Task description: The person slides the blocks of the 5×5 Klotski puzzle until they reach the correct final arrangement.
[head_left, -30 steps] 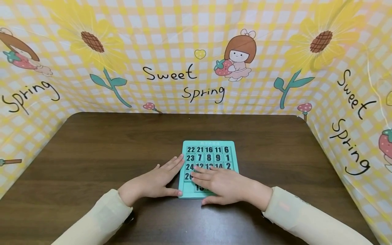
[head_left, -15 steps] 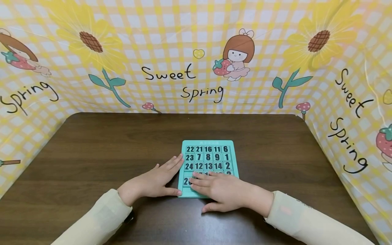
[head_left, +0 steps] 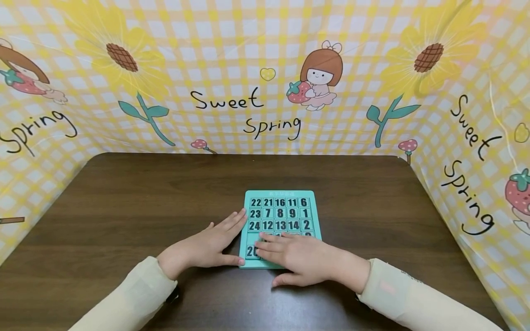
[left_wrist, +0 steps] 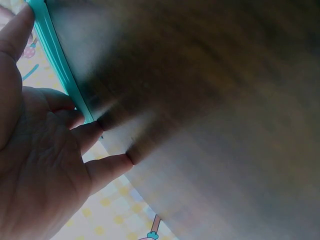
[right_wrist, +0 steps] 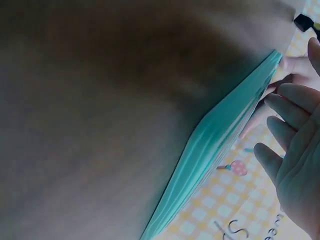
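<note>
A turquoise number slide puzzle (head_left: 307,194) lies flat on the table, its upper three rows of tiles plainly readable. My left hand (head_left: 204,246) rests along its left side, fingers extended, with fingertips at the edge and the thumb by the lower left corner. Over the lower rows lies my right hand (head_left: 306,257), fingers straight, fingertips at a partly covered tile (head_left: 250,251) starting with 2 in the bottom left. A gap shows just above that tile. In the left wrist view the puzzle's side (left_wrist: 56,55) runs past the left fingers; the right wrist view shows the right palm (right_wrist: 300,165).
The brown wooden table (head_left: 165,179) extends around the puzzle. A yellow checked cloth (head_left: 232,55) with printed sunflowers and the words Sweet Spring hangs behind the table and on both sides.
The tile starting with 2 has slid down the left column to the bottom row, leaving the gap above it. The right fingers moved slightly nearer the person; the left hand stayed put.
</note>
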Available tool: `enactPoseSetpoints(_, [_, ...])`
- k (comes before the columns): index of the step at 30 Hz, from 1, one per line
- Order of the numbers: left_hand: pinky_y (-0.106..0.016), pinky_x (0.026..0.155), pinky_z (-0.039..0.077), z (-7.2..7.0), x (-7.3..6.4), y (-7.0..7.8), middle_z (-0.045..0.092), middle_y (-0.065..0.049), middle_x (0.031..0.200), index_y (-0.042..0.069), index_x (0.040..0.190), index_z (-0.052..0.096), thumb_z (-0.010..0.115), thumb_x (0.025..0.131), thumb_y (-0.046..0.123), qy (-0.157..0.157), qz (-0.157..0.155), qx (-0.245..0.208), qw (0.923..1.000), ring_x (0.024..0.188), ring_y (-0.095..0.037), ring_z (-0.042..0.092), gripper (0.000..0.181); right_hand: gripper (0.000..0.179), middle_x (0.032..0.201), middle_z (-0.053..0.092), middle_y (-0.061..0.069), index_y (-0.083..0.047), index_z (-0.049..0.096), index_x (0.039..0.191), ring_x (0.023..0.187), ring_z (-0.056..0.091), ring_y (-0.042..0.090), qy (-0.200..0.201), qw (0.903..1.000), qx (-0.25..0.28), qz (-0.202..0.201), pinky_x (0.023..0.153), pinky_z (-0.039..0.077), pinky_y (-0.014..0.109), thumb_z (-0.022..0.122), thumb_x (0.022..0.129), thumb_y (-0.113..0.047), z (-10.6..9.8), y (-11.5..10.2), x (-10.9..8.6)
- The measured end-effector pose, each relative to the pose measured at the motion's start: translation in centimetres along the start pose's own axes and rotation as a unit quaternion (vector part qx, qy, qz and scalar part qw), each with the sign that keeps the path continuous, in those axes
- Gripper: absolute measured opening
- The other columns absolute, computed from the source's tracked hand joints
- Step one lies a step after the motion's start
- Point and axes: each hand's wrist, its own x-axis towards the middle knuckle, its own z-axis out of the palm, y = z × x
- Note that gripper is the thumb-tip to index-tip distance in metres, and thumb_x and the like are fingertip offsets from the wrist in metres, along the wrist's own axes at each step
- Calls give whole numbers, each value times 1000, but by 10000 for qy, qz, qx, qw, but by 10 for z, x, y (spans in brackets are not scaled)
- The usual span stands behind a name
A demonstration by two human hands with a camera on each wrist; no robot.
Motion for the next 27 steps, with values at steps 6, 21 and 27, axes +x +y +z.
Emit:
enactPoseSetpoints(6, [-77,109,18,0,-1,1,-3,-5,169,11,161,7,62,91,59,-13,-26,-11,10000,156,-32,4,102,74,166,23,4,-11,31,157,155,16,21,53,9993,83,351,118,31,49,47,100,-56,0,16,8])
enactPoseSetpoints(21, [-76,109,19,0,-1,1,-3,-4,169,11,161,6,61,90,60,-15,-39,-11,10000,156,-31,4,102,98,169,4,0,-14,15,161,157,0,18,-419,9946,-18,948,122,21,52,42,90,-76,-4,34,26])
enactPoseSetpoints(27, [-77,109,19,0,0,1,-3,-5,169,11,161,7,62,91,59,-16,-34,10,10000,156,-32,4,102,99,169,4,1,-12,17,160,156,-1,19,-449,9961,-85,753,122,20,53,42,89,-77,0,31,28])
